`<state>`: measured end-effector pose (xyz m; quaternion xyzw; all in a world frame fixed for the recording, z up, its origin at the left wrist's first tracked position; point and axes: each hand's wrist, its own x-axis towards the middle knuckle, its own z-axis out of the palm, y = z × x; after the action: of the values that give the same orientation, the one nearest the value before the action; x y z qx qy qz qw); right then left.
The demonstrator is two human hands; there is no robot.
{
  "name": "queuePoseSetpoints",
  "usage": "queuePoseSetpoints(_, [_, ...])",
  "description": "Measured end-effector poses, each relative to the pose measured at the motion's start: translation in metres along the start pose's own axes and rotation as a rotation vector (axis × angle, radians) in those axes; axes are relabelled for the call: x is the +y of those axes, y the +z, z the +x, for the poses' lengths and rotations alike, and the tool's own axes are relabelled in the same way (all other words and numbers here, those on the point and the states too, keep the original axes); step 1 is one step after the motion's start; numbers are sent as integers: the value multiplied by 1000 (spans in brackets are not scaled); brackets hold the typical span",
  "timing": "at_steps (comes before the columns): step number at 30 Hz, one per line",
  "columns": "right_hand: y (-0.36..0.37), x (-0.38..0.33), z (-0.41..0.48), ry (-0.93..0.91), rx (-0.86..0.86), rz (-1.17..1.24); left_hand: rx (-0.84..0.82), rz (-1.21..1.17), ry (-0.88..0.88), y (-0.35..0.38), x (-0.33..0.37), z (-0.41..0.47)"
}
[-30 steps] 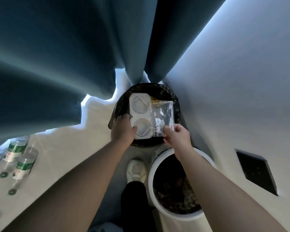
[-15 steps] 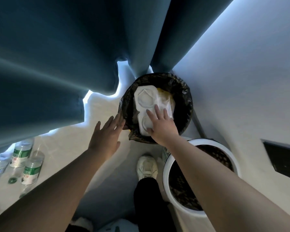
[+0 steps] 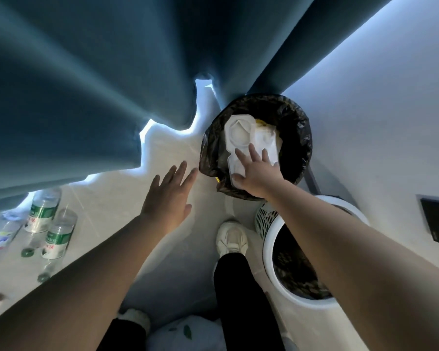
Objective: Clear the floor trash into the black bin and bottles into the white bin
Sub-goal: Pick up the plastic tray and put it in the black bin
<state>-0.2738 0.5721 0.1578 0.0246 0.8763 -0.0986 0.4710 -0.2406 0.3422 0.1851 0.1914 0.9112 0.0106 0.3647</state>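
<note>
White tray (image 3: 238,134) lies under straight, spread fingers (image 3: 253,152) of the right hand (image 3: 259,173).

white tray (image 3: 238,134) atop black bin (image 3: 299,138); bottles (image 3: 44,211) on floor (image 3: 117,196); white bin (image 3: 267,252) upright

- Your left hand (image 3: 167,196) hangs in the air, flat and palm down. Its fingers (image 3: 178,171) are straight and slightly fanned, pointing forward and a little to the right.
- Your left arm (image 3: 86,274) is bare and reaches in diagonally from the lower left corner, wrist in line with the forearm.
- Your right hand (image 3: 256,171) lies palm down, further forward than the left, with its fingers (image 3: 254,153) straight and spread and its thumb (image 3: 238,177) out to the left, curled round nothing.
- Your right arm (image 3: 352,249) is also bare and stretches almost straight from the lower right edge.
- Your two hands are apart.
</note>
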Motion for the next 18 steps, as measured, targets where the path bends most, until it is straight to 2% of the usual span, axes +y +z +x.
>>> queuePoseSetpoints(5, [-1, -43, -56, -95, 139, -64, 18, -84, -105, -11, -13, -56])
queuePoseSetpoints(10, [34, -116, -87, -213, 110, -200, 36, -151, -243, 8, -53, -119])
queuePoseSetpoints(18, [113, -280, -120, -392, 93, -383, -67, -202, -558, 86, -157, -248])
